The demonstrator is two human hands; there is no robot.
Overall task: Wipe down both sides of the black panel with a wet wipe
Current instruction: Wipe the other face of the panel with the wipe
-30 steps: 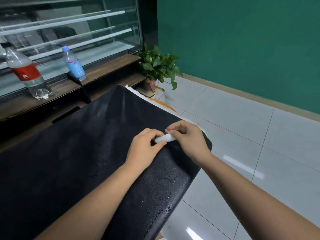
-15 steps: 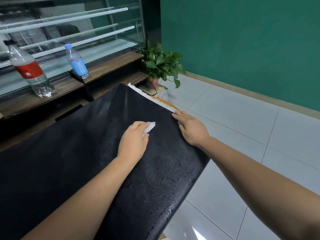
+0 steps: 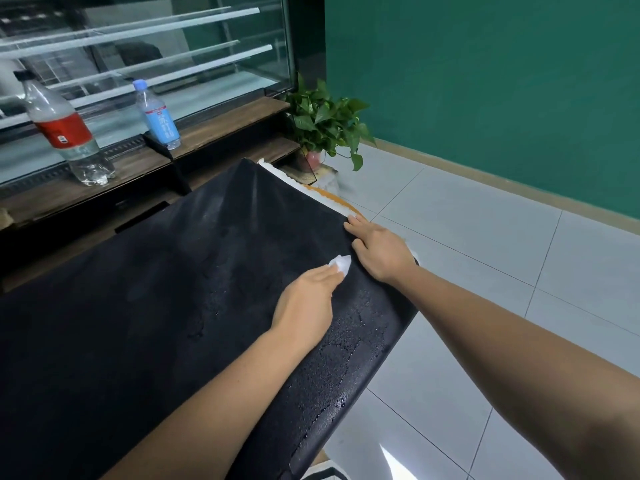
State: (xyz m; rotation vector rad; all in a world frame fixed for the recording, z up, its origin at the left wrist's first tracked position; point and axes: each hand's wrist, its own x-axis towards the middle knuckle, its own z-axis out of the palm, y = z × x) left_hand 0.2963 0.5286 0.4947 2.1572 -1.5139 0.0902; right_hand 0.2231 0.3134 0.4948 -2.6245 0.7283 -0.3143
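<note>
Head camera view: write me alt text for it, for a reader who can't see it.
A person's left hand presses a wet wipe onto a wet black panel while the right hand rests on its right edge. Behind, two plastic bottles stand on a wooden ledge before a glass display case, with a potted plant beside a green wall.

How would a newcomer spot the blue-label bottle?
Start at the glass display case; a wooden ledge runs along its base. Two bottles stand there: the blue-label bottle is the right-hand one, smaller and blue-capped, unlike the larger red-label bottle.
</note>
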